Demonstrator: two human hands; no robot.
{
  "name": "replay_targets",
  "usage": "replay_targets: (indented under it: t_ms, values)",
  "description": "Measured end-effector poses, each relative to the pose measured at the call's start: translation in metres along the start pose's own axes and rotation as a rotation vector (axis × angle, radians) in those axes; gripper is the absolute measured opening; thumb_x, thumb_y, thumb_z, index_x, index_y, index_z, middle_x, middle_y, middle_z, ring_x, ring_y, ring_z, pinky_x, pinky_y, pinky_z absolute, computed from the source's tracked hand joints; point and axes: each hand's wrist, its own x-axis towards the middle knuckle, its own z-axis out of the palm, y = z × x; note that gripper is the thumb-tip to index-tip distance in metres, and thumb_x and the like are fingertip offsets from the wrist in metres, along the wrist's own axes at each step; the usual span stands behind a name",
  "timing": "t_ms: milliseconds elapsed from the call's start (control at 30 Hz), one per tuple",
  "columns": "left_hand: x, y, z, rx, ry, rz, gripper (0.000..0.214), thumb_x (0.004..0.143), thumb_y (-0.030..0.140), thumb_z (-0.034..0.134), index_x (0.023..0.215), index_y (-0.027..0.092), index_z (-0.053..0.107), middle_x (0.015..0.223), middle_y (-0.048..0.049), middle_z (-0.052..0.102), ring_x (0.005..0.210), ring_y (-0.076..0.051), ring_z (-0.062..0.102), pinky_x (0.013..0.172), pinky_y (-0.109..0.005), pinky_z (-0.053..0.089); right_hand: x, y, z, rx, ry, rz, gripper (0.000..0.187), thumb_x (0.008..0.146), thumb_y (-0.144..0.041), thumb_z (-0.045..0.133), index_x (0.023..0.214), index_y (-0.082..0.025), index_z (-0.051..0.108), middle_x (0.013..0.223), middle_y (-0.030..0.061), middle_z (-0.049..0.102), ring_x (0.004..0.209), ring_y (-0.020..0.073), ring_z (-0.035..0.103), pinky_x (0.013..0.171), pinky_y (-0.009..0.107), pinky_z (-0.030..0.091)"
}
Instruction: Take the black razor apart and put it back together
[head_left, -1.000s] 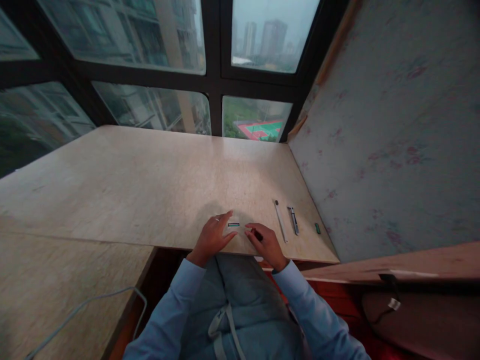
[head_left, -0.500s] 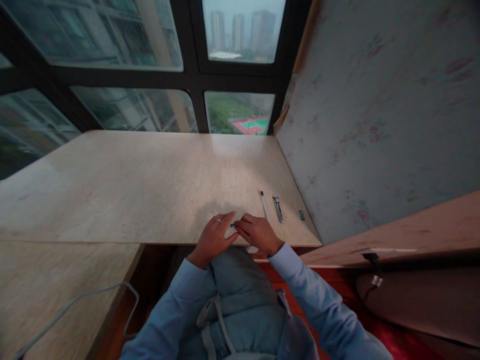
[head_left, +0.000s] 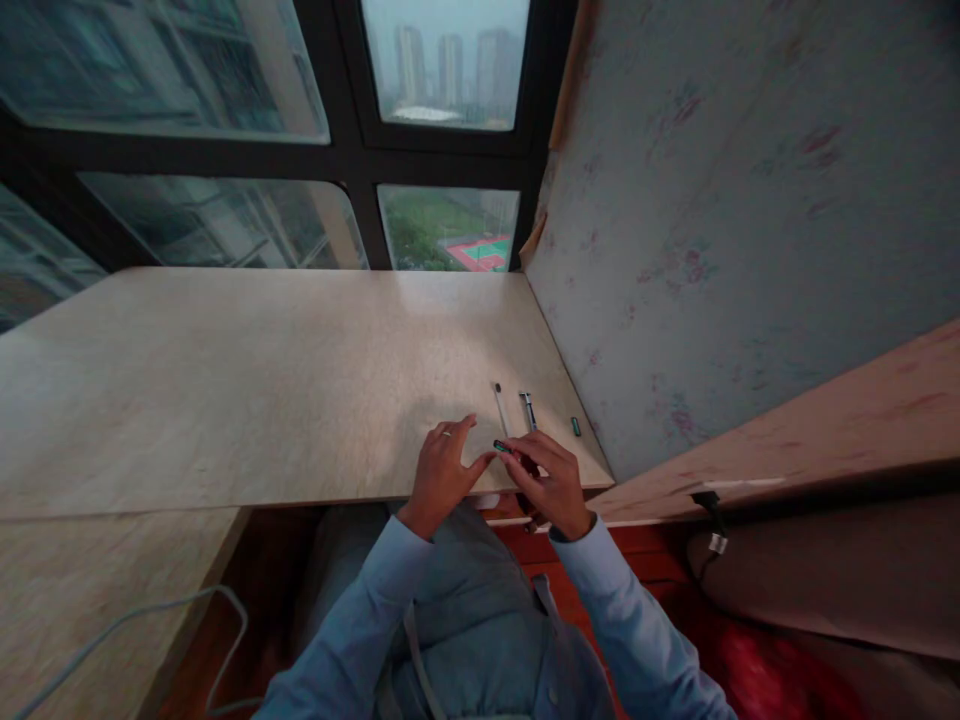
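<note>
My left hand (head_left: 444, 465) rests on the near edge of the pale wooden desk (head_left: 262, 380), fingers spread and pressing down, a ring on one finger. Its thumb reaches toward a small green and dark piece (head_left: 501, 446). My right hand (head_left: 546, 480) pinches that piece at its fingertips and also seems to hold a dark slim object under the palm. Just beyond the hands lie a thin white stick (head_left: 499, 405) with a dark tip, a small metal tool (head_left: 529, 409) and a tiny green part (head_left: 575, 426).
A papered wall (head_left: 720, 220) closes the desk's right side. Windows (head_left: 442, 110) run along the back. A lower wooden surface (head_left: 82, 580) with a grey cable (head_left: 127, 625) sits at the left. A wooden ledge (head_left: 810, 430) with a black cable lies right.
The small green piece lay flat on the desk between my hands; my right hand has closed on it and lifted it. The camera view has shifted to the right.
</note>
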Motion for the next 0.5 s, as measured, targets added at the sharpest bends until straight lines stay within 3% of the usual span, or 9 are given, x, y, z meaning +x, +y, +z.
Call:
replay_targets:
  t_ms: [233, 500]
  values:
    - [0.041, 0.052, 0.051, -0.055, -0.225, 0.141, 0.051, 0.082, 0.021, 0.058, 0.131, 0.009, 0.050, 0.105, -0.0141, 0.068, 0.108, -0.029, 0.052, 0.090, -0.041, 0.043, -0.029, 0.002, -0.023, -0.037, 0.147, 0.225, 0.014, 0.088, -0.021, 0.064, 0.099, -0.021, 0.072, 0.085, 0.0059, 0.069, 0.072, 0.0161, 0.063, 0.063, 0.028, 0.051]
    - [0.064, 0.071, 0.084, 0.027, -0.331, 0.182, 0.042, 0.091, 0.028, 0.048, 0.130, 0.012, 0.051, 0.102, -0.0140, 0.070, 0.110, -0.030, 0.049, 0.087, -0.042, 0.036, -0.039, 0.022, -0.040, -0.105, 0.238, 0.322, 0.014, 0.087, -0.025, 0.064, 0.098, -0.021, 0.074, 0.091, 0.0071, 0.072, 0.080, 0.0185, 0.067, 0.069, 0.030, 0.054]
